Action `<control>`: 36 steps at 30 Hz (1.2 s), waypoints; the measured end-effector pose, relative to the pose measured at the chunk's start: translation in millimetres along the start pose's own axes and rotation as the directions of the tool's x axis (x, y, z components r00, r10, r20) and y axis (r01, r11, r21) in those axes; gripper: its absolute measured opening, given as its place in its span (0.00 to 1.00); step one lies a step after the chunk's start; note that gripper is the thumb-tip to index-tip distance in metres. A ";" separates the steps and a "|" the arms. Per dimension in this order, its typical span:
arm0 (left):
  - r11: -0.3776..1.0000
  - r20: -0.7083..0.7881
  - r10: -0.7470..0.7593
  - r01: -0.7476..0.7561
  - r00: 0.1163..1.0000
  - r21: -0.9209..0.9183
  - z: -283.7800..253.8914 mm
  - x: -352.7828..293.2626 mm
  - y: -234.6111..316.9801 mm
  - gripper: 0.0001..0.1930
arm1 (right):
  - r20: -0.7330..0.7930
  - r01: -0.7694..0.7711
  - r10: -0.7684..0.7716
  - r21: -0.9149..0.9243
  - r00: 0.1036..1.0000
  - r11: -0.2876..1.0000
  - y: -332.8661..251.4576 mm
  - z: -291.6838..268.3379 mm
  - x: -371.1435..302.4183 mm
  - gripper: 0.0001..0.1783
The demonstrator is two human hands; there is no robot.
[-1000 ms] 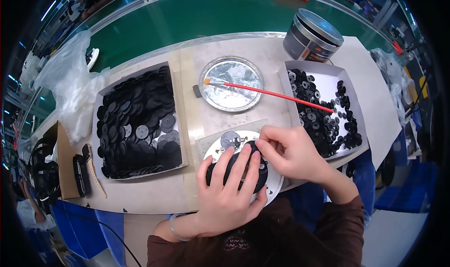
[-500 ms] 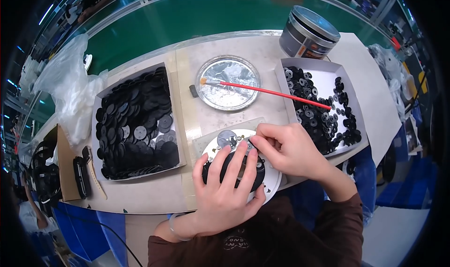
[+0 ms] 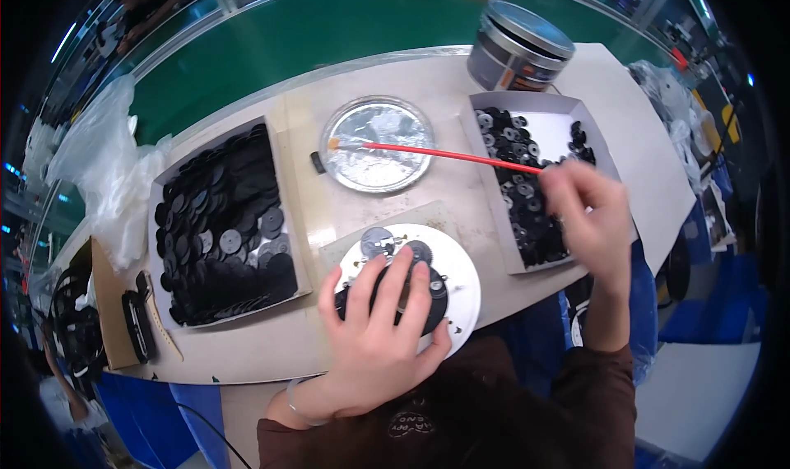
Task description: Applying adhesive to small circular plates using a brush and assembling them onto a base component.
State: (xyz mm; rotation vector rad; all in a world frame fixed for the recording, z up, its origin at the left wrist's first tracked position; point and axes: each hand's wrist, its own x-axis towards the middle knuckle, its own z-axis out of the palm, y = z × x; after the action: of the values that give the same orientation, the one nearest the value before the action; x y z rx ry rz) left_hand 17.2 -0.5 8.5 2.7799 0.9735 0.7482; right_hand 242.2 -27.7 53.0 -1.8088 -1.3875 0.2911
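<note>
2 hands work at the white plate. Left hand lies spread, fingers pressing the black disc on it. Right hand, right of the plate, hovers over the parts tray; grip cannot be told. Advisable: keep the disc pinned flat and pick 1 part.

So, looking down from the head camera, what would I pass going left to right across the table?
Clear plastic bags → tray of flat black discs → round silver dish → left hand on the white round plate → white box of small black rings → right hand over it.
</note>
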 end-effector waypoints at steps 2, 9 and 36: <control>1.000 -0.001 -0.006 0.006 1.000 0.021 -0.8 -0.8 0.1 0.25 | -0.117 -0.165 0.150 -0.131 0.982 0.978 18.8 -29.6 4.7 0.10; 0.997 -0.043 0.041 -0.038 0.998 0.068 0.4 1.3 2.1 0.22 | -0.170 -0.257 0.195 -0.544 0.966 0.799 87.2 -74.3 -7.9 0.10; 0.999 -0.084 0.035 -0.034 0.996 0.022 3.2 -3.5 -0.5 0.24 | -0.284 -0.402 0.290 -0.524 0.914 0.751 101.8 -60.2 -1.6 0.06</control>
State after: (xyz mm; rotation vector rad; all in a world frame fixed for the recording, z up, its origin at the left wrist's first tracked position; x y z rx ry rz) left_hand 16.1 -2.0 4.1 2.8100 0.9544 0.8715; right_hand 349.7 -62.8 18.2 -2.5346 -1.0540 -0.1349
